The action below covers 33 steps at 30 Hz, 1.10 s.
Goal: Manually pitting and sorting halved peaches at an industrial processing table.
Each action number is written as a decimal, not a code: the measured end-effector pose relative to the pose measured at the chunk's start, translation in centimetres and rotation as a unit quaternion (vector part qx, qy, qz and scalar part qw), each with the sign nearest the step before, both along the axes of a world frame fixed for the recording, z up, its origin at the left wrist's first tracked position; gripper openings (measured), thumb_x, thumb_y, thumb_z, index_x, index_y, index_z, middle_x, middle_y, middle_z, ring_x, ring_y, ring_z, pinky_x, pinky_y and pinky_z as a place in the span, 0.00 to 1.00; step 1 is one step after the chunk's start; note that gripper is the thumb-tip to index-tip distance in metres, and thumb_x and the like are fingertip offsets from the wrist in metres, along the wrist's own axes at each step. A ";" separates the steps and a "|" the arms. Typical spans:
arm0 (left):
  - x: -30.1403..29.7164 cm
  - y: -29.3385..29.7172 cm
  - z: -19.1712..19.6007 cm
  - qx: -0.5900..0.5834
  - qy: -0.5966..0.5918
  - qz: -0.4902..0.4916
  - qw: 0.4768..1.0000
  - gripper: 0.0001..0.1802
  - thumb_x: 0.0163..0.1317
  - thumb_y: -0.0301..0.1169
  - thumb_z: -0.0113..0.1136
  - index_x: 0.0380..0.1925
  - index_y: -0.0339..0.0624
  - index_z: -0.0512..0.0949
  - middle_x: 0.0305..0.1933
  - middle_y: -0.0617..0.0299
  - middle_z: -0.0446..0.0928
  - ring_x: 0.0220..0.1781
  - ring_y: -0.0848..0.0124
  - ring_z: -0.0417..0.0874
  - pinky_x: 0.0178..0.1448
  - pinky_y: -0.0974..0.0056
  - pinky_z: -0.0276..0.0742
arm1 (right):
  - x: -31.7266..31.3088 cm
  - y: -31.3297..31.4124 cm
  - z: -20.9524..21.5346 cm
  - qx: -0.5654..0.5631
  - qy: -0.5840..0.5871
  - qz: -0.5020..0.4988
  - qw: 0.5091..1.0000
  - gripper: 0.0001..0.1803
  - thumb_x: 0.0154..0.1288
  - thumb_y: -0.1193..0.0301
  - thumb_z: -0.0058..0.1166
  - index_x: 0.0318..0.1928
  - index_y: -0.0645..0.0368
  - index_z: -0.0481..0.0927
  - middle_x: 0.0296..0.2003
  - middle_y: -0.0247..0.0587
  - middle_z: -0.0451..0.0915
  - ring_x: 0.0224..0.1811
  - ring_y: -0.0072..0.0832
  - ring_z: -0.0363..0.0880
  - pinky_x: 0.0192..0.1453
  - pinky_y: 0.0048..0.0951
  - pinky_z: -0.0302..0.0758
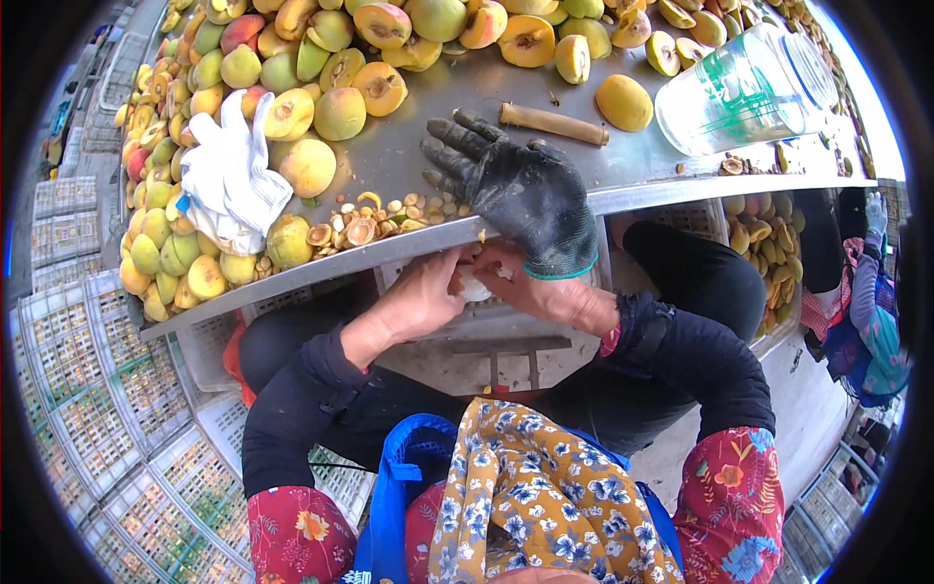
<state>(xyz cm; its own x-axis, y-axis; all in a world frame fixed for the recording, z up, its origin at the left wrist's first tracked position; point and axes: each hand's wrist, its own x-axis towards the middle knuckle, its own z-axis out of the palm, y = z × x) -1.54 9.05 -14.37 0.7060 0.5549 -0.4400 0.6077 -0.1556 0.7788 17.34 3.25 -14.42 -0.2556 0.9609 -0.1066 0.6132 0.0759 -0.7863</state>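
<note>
Just below the table's front edge, my left hand [420, 290] and my right hand [556, 296] meet with bent fingers around a small white thing [474, 287]. Most of it is hidden by the fingers, so its kind is unclear. Both hands are bare. A black coated work glove [530, 200] with a green cuff edge lies palm-down over the table's rim, its cuff overlapping the top of my right hand. White knit gloves [232, 175] rest on the fruit pile to the left.
Whole and halved peaches [379, 88] heap along the metal table [409, 146]. A wooden stick [555, 124] and a clear plastic jar [735, 92] lie on it. Pits and kernels [365, 222] gather near the front edge. Plastic crates [97, 370] cover the left floor; another person [866, 302] is at right.
</note>
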 end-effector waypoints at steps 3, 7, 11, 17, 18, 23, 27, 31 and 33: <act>-0.8 0.4 -0.4 -0.060 -0.026 0.026 0.998 0.33 0.50 0.22 0.60 0.59 0.34 0.65 0.54 0.53 0.75 0.52 0.66 0.78 0.54 0.63 0.74 | 0.3 0.8 1.0 0.090 -0.040 -0.092 0.991 0.10 0.56 0.72 0.63 0.41 0.55 0.83 0.34 0.40 0.82 0.37 0.36 0.81 0.45 0.33 0.76; -0.7 0.4 -0.7 -0.331 -0.173 0.197 0.906 0.32 0.53 0.22 0.62 0.60 0.36 0.66 0.57 0.57 0.73 0.58 0.68 0.74 0.61 0.63 0.70 | 1.1 2.6 2.4 0.301 -0.112 -0.075 0.944 0.15 0.55 0.73 0.64 0.46 0.56 0.81 0.31 0.39 0.81 0.34 0.37 0.80 0.43 0.33 0.77; -0.8 0.7 -1.6 -0.403 -0.212 0.236 0.858 0.32 0.55 0.20 0.63 0.62 0.40 0.66 0.59 0.60 0.72 0.62 0.68 0.71 0.68 0.61 0.63 | 1.1 2.0 2.3 0.246 -0.030 -0.053 0.967 0.22 0.55 0.73 0.65 0.52 0.57 0.78 0.32 0.40 0.83 0.34 0.35 0.81 0.43 0.33 0.77; -0.4 0.3 -0.9 -0.403 -0.248 0.232 0.850 0.33 0.54 0.21 0.67 0.61 0.41 0.67 0.57 0.60 0.73 0.60 0.69 0.73 0.64 0.63 0.68 | 0.7 0.9 0.6 0.005 0.169 -0.063 0.984 0.22 0.58 0.68 0.66 0.53 0.59 0.77 0.35 0.38 0.84 0.36 0.27 0.80 0.43 0.30 0.77; -0.4 0.3 -0.9 -0.395 -0.221 0.247 0.857 0.34 0.53 0.22 0.68 0.60 0.41 0.67 0.56 0.61 0.74 0.59 0.70 0.73 0.61 0.64 0.71 | 0.7 0.9 0.7 0.023 0.157 -0.063 0.985 0.23 0.58 0.66 0.67 0.53 0.59 0.77 0.35 0.38 0.84 0.36 0.26 0.80 0.43 0.30 0.77; -0.4 0.3 -0.9 -0.372 -0.209 0.233 0.874 0.32 0.55 0.18 0.64 0.61 0.37 0.66 0.55 0.57 0.74 0.58 0.69 0.74 0.58 0.65 0.75 | 0.5 0.3 0.0 -0.022 0.170 -0.083 0.982 0.22 0.58 0.68 0.67 0.52 0.58 0.78 0.35 0.38 0.84 0.37 0.24 0.80 0.44 0.29 0.76; -0.3 0.4 -0.9 -0.391 -0.219 0.231 0.863 0.36 0.53 0.19 0.68 0.63 0.40 0.65 0.59 0.55 0.74 0.57 0.69 0.76 0.60 0.63 0.73 | 0.6 0.2 0.3 -0.097 0.209 -0.097 0.968 0.18 0.57 0.68 0.67 0.48 0.59 0.81 0.35 0.37 0.84 0.37 0.24 0.79 0.44 0.29 0.76; -0.6 0.3 -1.0 -0.391 -0.218 0.237 0.862 0.36 0.54 0.19 0.67 0.63 0.40 0.65 0.59 0.55 0.74 0.59 0.68 0.75 0.61 0.63 0.73 | 0.7 0.3 1.0 -0.137 0.176 -0.088 0.971 0.15 0.57 0.67 0.67 0.44 0.59 0.83 0.34 0.35 0.83 0.36 0.23 0.79 0.43 0.28 0.76; -0.5 0.4 -0.6 -0.400 -0.235 0.232 0.855 0.35 0.54 0.19 0.67 0.63 0.40 0.65 0.59 0.55 0.74 0.60 0.68 0.74 0.61 0.63 0.73 | 0.9 0.2 1.0 -0.125 0.218 -0.098 0.963 0.14 0.58 0.65 0.67 0.41 0.60 0.84 0.33 0.34 0.83 0.35 0.23 0.78 0.42 0.28 0.75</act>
<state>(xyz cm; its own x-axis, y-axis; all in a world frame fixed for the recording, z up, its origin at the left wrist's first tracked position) -2.01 9.44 -14.94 0.6945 0.4779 -0.5378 0.0501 0.7136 0.6988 18.24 3.44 -13.45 -0.1448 0.9532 -0.2652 0.2030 -0.2337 -0.9509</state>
